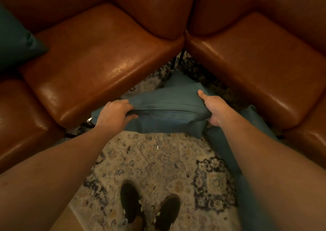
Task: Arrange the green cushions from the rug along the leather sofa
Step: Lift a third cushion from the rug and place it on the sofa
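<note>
A green cushion [167, 110] hangs just above the patterned rug [150, 163], its zipped edge facing me. My left hand [114, 114] grips its left end and my right hand [214, 107] grips its right end. A second green cushion [227, 151] lies on the rug under my right forearm, partly hidden by it. Another green cushion [15, 40] rests on the brown leather sofa [98, 57] at the far left. The sofa's two sections meet in a corner right behind the held cushion.
My two dark shoes [150, 206] stand on the rug at the bottom centre. Thin black sofa legs [178, 57] show in the gap at the corner. The right sofa section [261, 68] has a bare seat.
</note>
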The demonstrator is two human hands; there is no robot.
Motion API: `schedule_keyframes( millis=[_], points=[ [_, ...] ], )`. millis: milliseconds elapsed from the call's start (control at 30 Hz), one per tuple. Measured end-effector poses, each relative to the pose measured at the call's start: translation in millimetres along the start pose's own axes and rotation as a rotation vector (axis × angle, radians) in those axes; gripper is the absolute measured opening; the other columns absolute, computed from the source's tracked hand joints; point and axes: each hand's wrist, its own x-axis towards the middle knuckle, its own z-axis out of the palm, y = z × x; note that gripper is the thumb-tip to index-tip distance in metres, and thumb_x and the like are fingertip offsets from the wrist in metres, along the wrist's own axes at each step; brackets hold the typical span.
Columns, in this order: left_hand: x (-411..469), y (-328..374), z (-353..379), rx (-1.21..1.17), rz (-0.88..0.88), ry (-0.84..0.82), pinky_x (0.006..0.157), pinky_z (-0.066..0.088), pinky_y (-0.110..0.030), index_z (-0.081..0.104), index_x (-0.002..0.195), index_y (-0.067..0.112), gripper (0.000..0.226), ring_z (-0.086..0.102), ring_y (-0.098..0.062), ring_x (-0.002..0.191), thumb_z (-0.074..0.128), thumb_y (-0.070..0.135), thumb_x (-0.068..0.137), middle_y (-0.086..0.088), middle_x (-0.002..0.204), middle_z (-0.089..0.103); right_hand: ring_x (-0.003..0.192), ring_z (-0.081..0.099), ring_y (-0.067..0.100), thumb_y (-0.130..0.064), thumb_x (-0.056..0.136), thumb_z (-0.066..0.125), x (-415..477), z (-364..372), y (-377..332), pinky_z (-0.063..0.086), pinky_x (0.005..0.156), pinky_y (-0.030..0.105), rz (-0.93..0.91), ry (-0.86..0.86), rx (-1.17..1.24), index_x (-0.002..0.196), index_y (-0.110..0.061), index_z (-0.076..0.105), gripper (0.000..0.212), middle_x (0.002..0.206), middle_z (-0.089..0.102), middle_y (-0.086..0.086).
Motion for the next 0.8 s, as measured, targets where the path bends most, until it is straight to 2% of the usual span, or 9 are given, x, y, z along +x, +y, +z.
schedule_keyframes(
  millis=[100, 200, 267, 367, 433, 467, 600, 700, 800],
  points=[
    [4.5, 0.8, -11.8, -0.114, -0.016, 0.11, 0.071, 0.04, -0.036, 0.08, 0.098, 0.016, 0.012, 0.051, -0.02, 0.085, 0.077, 0.027, 0.094, 0.008, 0.082, 0.053, 0.118, 0.064, 0.038, -0.048, 0.101, 0.058, -0.4, -3.3, -10.2, 0.053, 0.099, 0.045, -0.153, 0.208, -0.449, 0.127, -0.004, 0.065, 0.051, 0.123, 0.068, 0.016],
    [11.1, 5.4, -27.6, -0.126, 0.01, 0.144, 0.073, 0.044, -0.041, 0.082, 0.101, 0.02, 0.01, 0.047, -0.019, 0.084, 0.076, 0.025, 0.095, 0.012, 0.08, 0.048, 0.14, 0.042, 0.038, -0.062, 0.103, 0.037, -21.0, 6.5, -8.2, 0.037, 0.112, 0.055, -0.379, 0.324, -0.981, 0.144, -0.02, 0.058, 0.062, 0.147, 0.048, 0.014],
    [13.6, 7.4, -38.3, -0.1, 0.018, 0.13, 0.075, 0.045, -0.041, 0.082, 0.104, 0.021, 0.012, 0.048, -0.019, 0.085, 0.074, 0.027, 0.097, 0.007, 0.084, 0.053, 0.148, 0.033, 0.034, -0.071, 0.101, 0.03, -36.0, 24.0, -3.4, 0.026, 0.119, 0.062, -0.574, 0.209, -1.166, 0.155, -0.029, 0.045, 0.071, 0.158, 0.039, 0.009],
    [12.6, 3.8, -52.2, -0.067, 0.028, 0.106, 0.08, 0.048, -0.044, 0.082, 0.11, 0.021, 0.018, 0.052, -0.022, 0.09, 0.073, 0.031, 0.098, 0.003, 0.09, 0.057, 0.159, 0.014, 0.027, -0.078, 0.099, 0.03, -51.1, 57.9, 6.5, 0.004, 0.124, 0.071, -0.729, -0.085, -1.36, 0.166, -0.035, 0.02, 0.08, 0.171, 0.022, 0.0],
    [9.9, 1.7, -61.8, -0.068, 0.038, 0.094, 0.082, 0.048, -0.045, 0.082, 0.113, 0.022, 0.02, 0.053, -0.022, 0.092, 0.073, 0.031, 0.097, 0.004, 0.09, 0.058, 0.159, 0.016, 0.027, -0.068, 0.104, 0.037, -60.4, 77.7, 8.7, 0.0, 0.123, 0.073, -0.769, -0.152, -1.371, 0.166, -0.037, 0.016, 0.073, 0.17, 0.025, -0.005],
    [8.2, 1.1, -65.9, -0.073, 0.046, 0.089, 0.082, 0.048, -0.044, 0.082, 0.114, 0.023, 0.021, 0.053, -0.021, 0.091, 0.073, 0.031, 0.097, 0.005, 0.09, 0.057, 0.156, 0.023, 0.027, -0.061, 0.106, 0.042, -65.8, 85.3, 9.0, 0.002, 0.123, 0.074, -0.786, -0.138, -1.343, 0.164, -0.037, 0.022, 0.066, 0.166, 0.032, -0.007],
    [-0.7, 4.3, -87.6, -0.056, 0.078, 0.101, 0.077, 0.045, -0.037, 0.082, 0.112, 0.025, 0.02, 0.051, -0.016, 0.089, 0.073, 0.035, 0.097, 0.011, 0.087, 0.054, 0.13, 0.051, 0.022, -0.042, 0.109, 0.05, -79.7, 95.2, 0.1, 0.013, 0.123, 0.067, -0.923, 0.009, -1.301, 0.13, -0.037, 0.065, 0.027, 0.127, 0.063, -0.012],
    [-3.1, 9.7, -110.1, 0.037, 0.169, 0.122, 0.074, 0.038, -0.032, 0.08, 0.114, 0.022, 0.028, 0.046, -0.014, 0.087, 0.067, 0.041, 0.099, 0.011, 0.088, 0.052, 0.119, 0.055, 0.021, -0.034, 0.107, 0.055, -85.8, 89.2, -15.9, 0.016, 0.122, 0.061, -0.971, 0.033, -1.233, 0.113, -0.038, 0.073, 0.019, 0.11, 0.068, -0.013],
    [-12.1, 10.3, -139.3, 0.128, 0.176, 0.261, 0.081, 0.038, -0.04, 0.077, 0.116, 0.024, 0.038, 0.051, -0.02, 0.088, 0.054, 0.051, 0.105, 0.012, 0.09, 0.046, 0.118, 0.054, 0.022, -0.031, 0.104, 0.061, -96.7, 87.4, -39.0, 0.016, 0.122, 0.059, -0.997, 0.015, -1.123, 0.107, -0.037, 0.076, 0.016, 0.106, 0.07, -0.013]
  ],
)
